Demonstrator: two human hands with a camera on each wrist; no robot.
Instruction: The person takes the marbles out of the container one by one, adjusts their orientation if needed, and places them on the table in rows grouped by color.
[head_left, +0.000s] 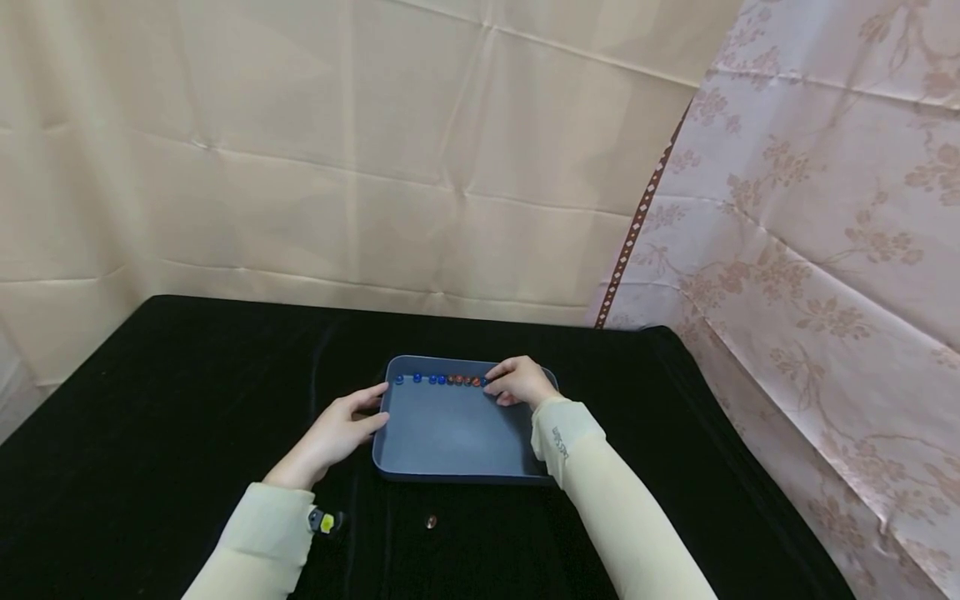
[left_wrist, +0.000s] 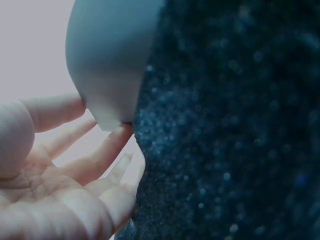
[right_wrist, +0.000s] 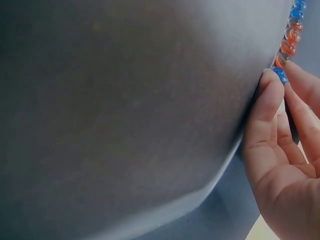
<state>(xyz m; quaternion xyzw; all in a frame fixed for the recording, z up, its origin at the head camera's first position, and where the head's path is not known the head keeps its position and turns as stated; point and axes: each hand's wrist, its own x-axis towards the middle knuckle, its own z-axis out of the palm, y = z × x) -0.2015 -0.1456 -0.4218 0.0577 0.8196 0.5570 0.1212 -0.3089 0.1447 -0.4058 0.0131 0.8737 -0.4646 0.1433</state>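
A shallow blue-grey tray (head_left: pixel 457 433) lies on the black cloth. Along its far wall runs a row of glass marbles: several blue marbles (head_left: pixel 417 378) on the left, then several orange-red marbles (head_left: pixel 459 380). At the row's right end, my right hand (head_left: pixel 521 382) pinches a blue marble (right_wrist: pixel 279 75) between thumb and fingers, beside the last orange one. My left hand (head_left: pixel 341 429) touches the tray's left side with spread fingertips and thumb; the left wrist view shows them against the tray's outer side. One reddish marble (head_left: pixel 431 522) sits on the cloth in front of the tray.
Black cloth (head_left: pixel 225 400) covers the table on all sides of the tray. Behind hangs a cream curtain (head_left: pixel 300 167), and at the right a pink flowered curtain (head_left: pixel 810 208). A dark band with a yellow-green piece (head_left: pixel 326 522) is on the left wrist.
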